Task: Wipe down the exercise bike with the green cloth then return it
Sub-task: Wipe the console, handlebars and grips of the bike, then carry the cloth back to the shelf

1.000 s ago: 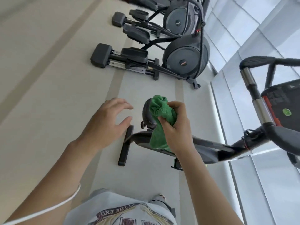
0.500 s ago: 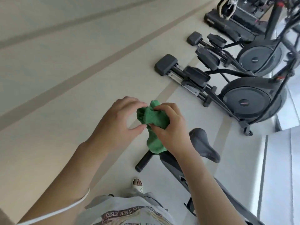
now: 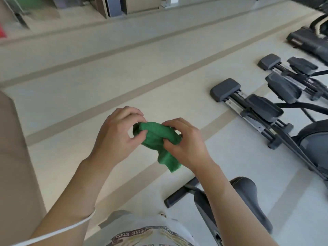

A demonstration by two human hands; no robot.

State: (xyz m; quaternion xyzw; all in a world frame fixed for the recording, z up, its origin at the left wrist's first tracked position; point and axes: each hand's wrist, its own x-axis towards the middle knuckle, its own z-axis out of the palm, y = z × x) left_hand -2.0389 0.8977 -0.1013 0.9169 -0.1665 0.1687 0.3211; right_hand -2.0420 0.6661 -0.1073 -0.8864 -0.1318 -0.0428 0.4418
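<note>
Above the pale striped floor (image 3: 124, 71), both hands' fingers pinch the green cloth (image 3: 156, 139); exercise bike (image 3: 248, 197) below.

Bunched green cloth (image 3: 156, 139) above bike saddle (image 3: 248, 197)

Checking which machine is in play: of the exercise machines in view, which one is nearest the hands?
The exercise bike, its saddle just below the right forearm; the two ellipticals stand farther off to the right.
</note>
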